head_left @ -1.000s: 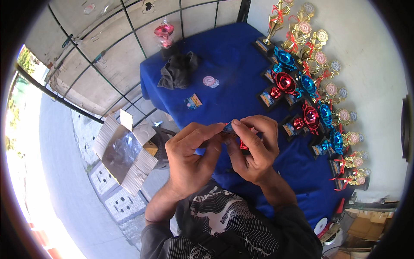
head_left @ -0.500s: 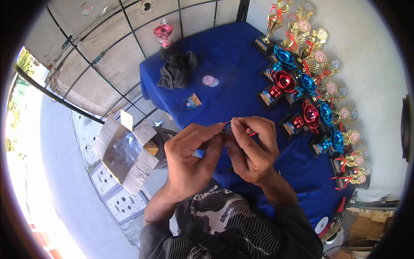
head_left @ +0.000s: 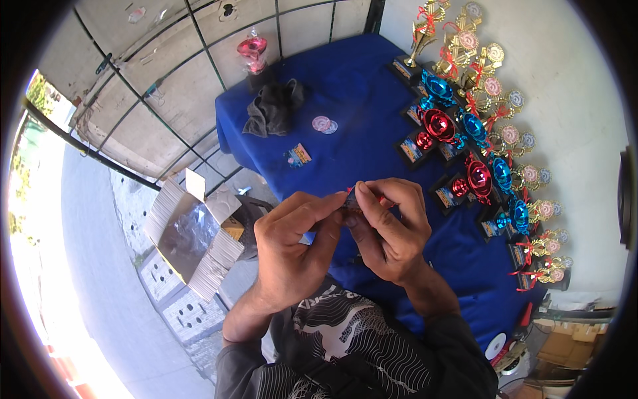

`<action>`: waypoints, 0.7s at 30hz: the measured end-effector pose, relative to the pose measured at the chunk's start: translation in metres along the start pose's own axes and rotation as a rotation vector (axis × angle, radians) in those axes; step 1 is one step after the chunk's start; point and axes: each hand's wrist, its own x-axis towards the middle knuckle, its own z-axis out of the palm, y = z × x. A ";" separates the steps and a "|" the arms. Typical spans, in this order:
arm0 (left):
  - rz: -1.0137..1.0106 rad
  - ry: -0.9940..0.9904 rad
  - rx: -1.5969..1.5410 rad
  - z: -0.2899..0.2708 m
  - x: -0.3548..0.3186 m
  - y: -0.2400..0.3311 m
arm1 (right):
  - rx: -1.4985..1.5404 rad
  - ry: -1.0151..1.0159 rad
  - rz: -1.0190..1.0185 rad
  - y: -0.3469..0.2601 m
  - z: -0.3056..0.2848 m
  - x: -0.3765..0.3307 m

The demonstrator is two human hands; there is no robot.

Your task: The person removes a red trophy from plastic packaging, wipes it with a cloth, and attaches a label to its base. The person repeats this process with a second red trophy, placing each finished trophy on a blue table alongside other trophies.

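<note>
Something small and red [head_left: 351, 198] is being pinched between both hands, held up over the near edge of the blue table [head_left: 372, 86]; it is too hidden by fingers to tell what it is. The left hand [head_left: 292, 249] is closing thumb and forefinger on its left end, while the right hand [head_left: 389, 229] is curling round it from the right, fingertips pressed tight on top. Since a second ago the hands have barely shifted: the fingers are working in the same spot, only pressed a little closer, so the fiddling looks to be still under way rather than finished.

Left of the hands, down on the ground, an open cardboard box [head_left: 193, 236] is lying with clear plastic inside. Farther out on the cloth a small printed card [head_left: 299, 155] and two round discs [head_left: 323, 124] are sitting apart from each other, with a dark rag [head_left: 271, 106] bunched beyond them and a pink trophy [head_left: 252, 53] at the far edge. Along the right side, rows of red, blue and gold trophies [head_left: 475, 133] are standing against the wall.
</note>
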 end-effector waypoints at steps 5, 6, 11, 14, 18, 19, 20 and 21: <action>-0.026 0.009 -0.015 0.000 -0.001 0.000 | 0.018 -0.001 0.005 0.001 0.001 -0.002; -0.048 0.006 -0.008 0.000 -0.001 0.001 | 0.019 0.005 -0.005 0.000 0.001 -0.002; -0.028 0.032 0.054 0.003 0.002 -0.002 | -0.009 -0.008 -0.055 -0.002 0.006 -0.004; -0.031 0.042 0.065 0.003 0.002 -0.004 | -0.038 -0.010 -0.067 -0.003 0.009 -0.005; -0.033 0.043 0.076 0.002 0.001 -0.004 | -0.059 -0.017 -0.076 -0.002 0.010 -0.005; -0.037 0.041 0.079 0.002 0.001 -0.004 | -0.066 -0.019 -0.077 -0.002 0.009 -0.005; -0.043 0.039 0.083 0.002 0.001 -0.003 | -0.073 -0.020 -0.078 -0.002 0.009 -0.004; -0.040 0.036 0.079 0.002 0.001 -0.003 | -0.072 -0.021 -0.076 -0.002 0.009 -0.004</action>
